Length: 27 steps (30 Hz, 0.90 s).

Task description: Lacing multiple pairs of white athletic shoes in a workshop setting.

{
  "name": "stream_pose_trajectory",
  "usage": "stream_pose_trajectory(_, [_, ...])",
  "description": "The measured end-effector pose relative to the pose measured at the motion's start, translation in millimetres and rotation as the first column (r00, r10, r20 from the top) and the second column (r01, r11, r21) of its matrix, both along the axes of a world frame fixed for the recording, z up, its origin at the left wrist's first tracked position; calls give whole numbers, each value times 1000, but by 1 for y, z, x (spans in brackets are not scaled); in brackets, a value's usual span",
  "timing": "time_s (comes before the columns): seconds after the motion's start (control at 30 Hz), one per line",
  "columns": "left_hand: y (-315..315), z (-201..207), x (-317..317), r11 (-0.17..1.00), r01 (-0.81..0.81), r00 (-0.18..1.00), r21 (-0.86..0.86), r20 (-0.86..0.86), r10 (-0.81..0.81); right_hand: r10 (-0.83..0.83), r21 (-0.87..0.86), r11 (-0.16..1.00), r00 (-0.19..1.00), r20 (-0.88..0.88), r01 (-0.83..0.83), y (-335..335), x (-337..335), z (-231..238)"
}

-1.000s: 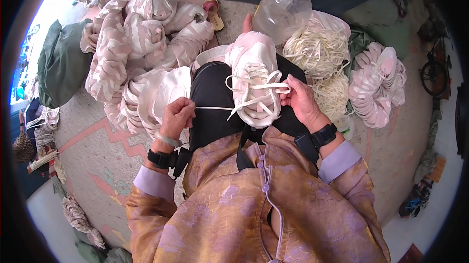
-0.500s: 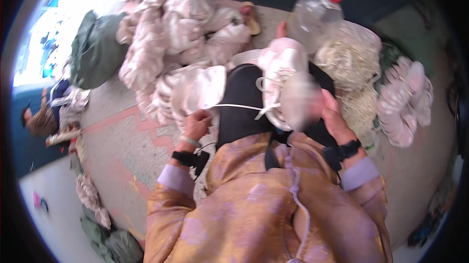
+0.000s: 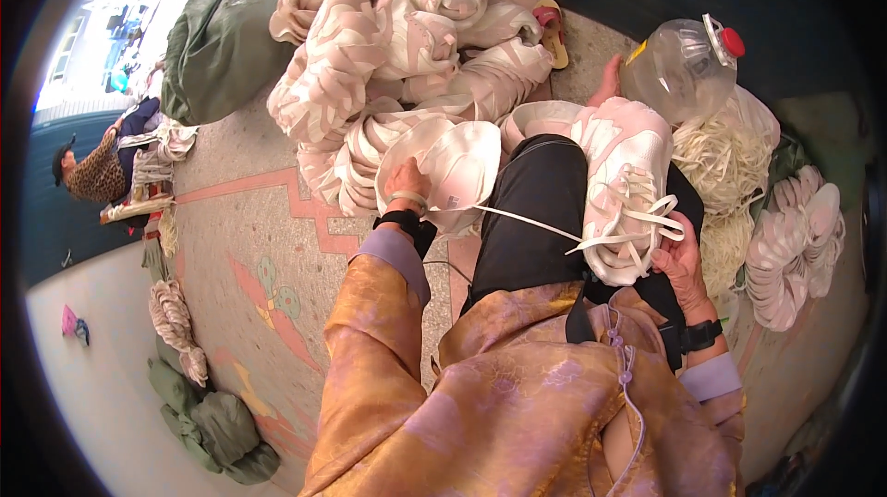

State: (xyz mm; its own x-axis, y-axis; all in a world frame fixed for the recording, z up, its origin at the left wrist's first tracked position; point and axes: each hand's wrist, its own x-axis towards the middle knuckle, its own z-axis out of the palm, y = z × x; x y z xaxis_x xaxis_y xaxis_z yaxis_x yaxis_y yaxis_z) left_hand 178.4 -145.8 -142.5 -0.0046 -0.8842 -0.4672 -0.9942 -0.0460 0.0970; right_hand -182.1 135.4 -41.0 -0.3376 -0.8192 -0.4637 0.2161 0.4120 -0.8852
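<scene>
Sneaker, pale pink and white, right of centre in frame, lying on the lap across the black trousers, toe toward the top edge. White lace threaded through its eyelets, loops loose near the bottom end; one length runs straight out leftward over the thigh toward the left hand.

Right hand: at the sneaker's lower right edge, mostly closed, thumb and finger pinching a lace loop. Left hand: centre-left, over a loose shoe upper, fingers bent, tips hidden; can't tell if it grips the lace or the upper.

Big heap of pink-white uppers, top centre-left, on the patterned floor. Green sack left of heap, slipper just right of it. Upper right: clear jug with red cap, near a bundle of white laces. Smaller stack of uppers at right. Another person, leopard-print top, far left.
</scene>
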Motion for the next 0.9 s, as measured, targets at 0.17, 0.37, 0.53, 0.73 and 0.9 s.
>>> stream_pose_trajectory(0.17, [-2,-19,2,995,75,994,70,81,-80,-29,18,999,996,79,28,-7,-1,2])
stream_pose_trajectory(0.37, [-7,-8,26,998,52,973,-40,-222,-60,-37,-140,990,999,6,37,-2,-1,-13])
stream_pose_trajectory(0.53, [-17,63,27,852,-107,854,-512,-486,-185,39,-97,994,998,-41,-43,-6,-7,-6])
stream_pose_trajectory(0.73, [37,208,-44,820,-126,578,-559,-713,-397,136,124,987,944,-301,-103,-16,-3,11])
stream_pose_trajectory(0.9, [90,242,-98,664,151,564,-732,-488,-667,102,51,994,956,-274,-92,-14,0,13])
